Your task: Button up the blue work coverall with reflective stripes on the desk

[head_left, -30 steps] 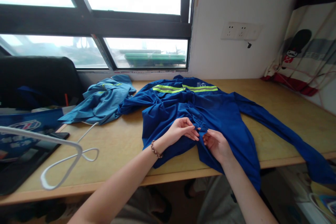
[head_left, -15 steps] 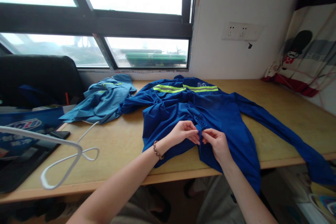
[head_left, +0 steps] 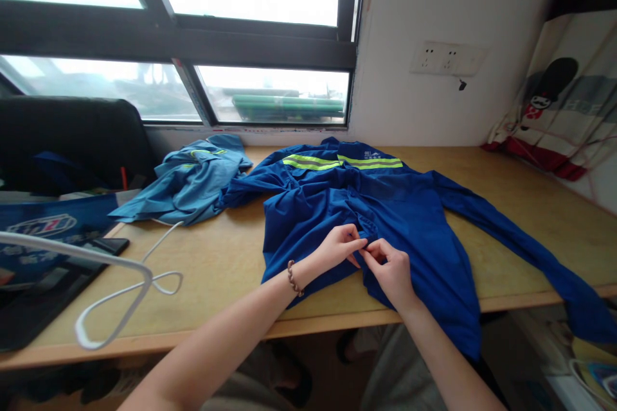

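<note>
A dark blue work jacket [head_left: 405, 212] with yellow-green reflective stripes lies spread on the wooden table [head_left: 212, 289]. Its right-hand sleeve stretches over the table's front edge, and its lower hem hangs down there too. My left hand [head_left: 342, 245], with a beaded bracelet at the wrist, pinches the jacket's front edge near the middle. Close against it, my right hand [head_left: 389, 268] pinches the same edge with thumb and forefinger. The fingertips of both hands meet, so the exact bit of cloth between them is hidden.
A crumpled light blue garment [head_left: 187, 183] lies to the left, touching the jacket's sleeve. White cable [head_left: 113, 260] loops over the table's left side, near a dark flat device [head_left: 53, 289] and a blue printed bag [head_left: 53, 225]. Behind are a black chair back [head_left: 72, 141] and a window.
My right hand has shifted slightly left and down, its fingertips now against those of my left hand. The small gap between the hands has closed. The jacket lies almost unchanged.
</note>
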Motion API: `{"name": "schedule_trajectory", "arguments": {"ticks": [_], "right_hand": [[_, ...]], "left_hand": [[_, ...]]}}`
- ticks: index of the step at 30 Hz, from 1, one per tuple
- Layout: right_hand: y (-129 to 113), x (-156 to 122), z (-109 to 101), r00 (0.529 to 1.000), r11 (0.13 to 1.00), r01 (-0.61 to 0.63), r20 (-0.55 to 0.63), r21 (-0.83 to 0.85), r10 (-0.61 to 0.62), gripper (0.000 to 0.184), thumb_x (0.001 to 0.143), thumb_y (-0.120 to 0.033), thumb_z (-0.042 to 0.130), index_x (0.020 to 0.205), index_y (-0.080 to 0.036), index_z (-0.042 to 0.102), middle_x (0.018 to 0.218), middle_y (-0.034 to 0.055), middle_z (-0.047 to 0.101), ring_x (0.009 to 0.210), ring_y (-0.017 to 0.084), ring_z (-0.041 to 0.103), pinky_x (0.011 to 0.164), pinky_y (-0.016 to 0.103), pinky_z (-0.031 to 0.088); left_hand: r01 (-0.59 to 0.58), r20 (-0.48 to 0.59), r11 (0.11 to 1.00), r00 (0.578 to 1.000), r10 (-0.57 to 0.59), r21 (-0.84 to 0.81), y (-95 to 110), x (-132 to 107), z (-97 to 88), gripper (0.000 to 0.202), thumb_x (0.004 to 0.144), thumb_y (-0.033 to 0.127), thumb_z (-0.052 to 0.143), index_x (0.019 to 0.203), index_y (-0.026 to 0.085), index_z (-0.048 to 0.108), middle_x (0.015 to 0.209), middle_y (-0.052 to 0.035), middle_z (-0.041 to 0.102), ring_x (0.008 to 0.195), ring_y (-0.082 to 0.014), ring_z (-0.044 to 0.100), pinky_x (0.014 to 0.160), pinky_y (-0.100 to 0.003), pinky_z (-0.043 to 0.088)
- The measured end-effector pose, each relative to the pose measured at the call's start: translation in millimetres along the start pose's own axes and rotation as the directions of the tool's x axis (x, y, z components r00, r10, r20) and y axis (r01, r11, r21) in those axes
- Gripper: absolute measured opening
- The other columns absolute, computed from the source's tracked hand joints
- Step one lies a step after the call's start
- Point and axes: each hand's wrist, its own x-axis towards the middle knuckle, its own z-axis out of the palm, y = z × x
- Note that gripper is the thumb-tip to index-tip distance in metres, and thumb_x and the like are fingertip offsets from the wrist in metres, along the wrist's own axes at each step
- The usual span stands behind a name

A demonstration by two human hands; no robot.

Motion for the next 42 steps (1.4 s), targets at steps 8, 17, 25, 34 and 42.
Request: {"name": "schedule_trajectory", "arguments": {"ticks": [8, 17, 25, 34, 42], "right_hand": [[-0.7, 4.3, 3.4, 0.99, 0.948, -0.142, 0.036, 0.286, 0.137, 0.02, 0.067, -0.031, 0.064, 0.08, -0.02, 0.055, 0.053, -0.0048, 0.047, 0.048, 0.01, 0.043, 0.048, 0.021, 0.035], [-1.7, 6.6, 1.7, 0.994, 0.941, -0.111, 0.015, 0.321, 0.113, 0.031, 0.066, -0.026, 0.064, 0.096, -0.023, 0.058, 0.08, 0.0008, 0.051, 0.062, 0.011, 0.049, 0.053, 0.021, 0.042], [-3.4, 6.3, -2.4, 0.998, 0.967, -0.062, 0.042, 0.247, 0.054, 0.027, 0.074, -0.028, 0.057, 0.101, -0.024, 0.061, 0.082, 0.0024, 0.05, 0.066, 0.012, 0.05, 0.054, 0.022, 0.043], [4.4, 6.3, -0.7, 0.992, 0.975, -0.082, 0.116, 0.207, 0.059, 0.03, 0.078, -0.03, 0.052, 0.107, -0.021, 0.058, 0.084, 0.0031, 0.049, 0.069, 0.013, 0.051, 0.054, 0.022, 0.044], [6.8, 8.3, -2.8, 0.984, 0.979, -0.071, 0.175, 0.192, 0.037, 0.034, 0.075, -0.027, 0.054, 0.109, -0.022, 0.055, 0.086, 0.0027, 0.049, 0.073, 0.014, 0.052, 0.056, 0.022, 0.046]], "left_hand": [[0.089, -0.008, 0.97, 0.996, -0.093, -0.226, 0.2, 1.3, -5.8, 0.026, 0.069, 0.033, 0.061, 0.075, 0.015, 0.045, 0.055, 0.0059, 0.046, 0.045, -0.0092, 0.055, 0.051, -0.029, 0.052], [0.058, -0.009, 0.954, 0.998, -0.064, -0.294, 2.3, -0.1, -7.0, 0.03, 0.069, 0.027, 0.061, 0.09, 0.017, 0.043, 0.058, 0.0053, 0.051, 0.048, -0.0111, 0.057, 0.054, -0.03, 0.051], [0.004, -0.044, 0.962, 0.999, -0.017, -0.273, 2.4, -1.0, -5.0, 0.034, 0.068, 0.025, 0.062, 0.093, 0.017, 0.04, 0.055, 0.0061, 0.052, 0.05, -0.0116, 0.058, 0.059, -0.032, 0.051], [-0.075, 0.006, 0.965, 0.997, 0.079, -0.252, 3.8, -4.0, -5.0, 0.039, 0.068, 0.027, 0.065, 0.095, 0.017, 0.039, 0.059, 0.0038, 0.056, 0.058, -0.012, 0.059, 0.065, -0.034, 0.051], [-0.072, 0.082, 0.994, 0.993, 0.079, -0.083, 5.3, -0.5, -10.8, 0.037, 0.068, 0.028, 0.064, 0.097, 0.016, 0.044, 0.06, 0.0022, 0.057, 0.057, -0.0118, 0.06, 0.061, -0.026, 0.049]]}}
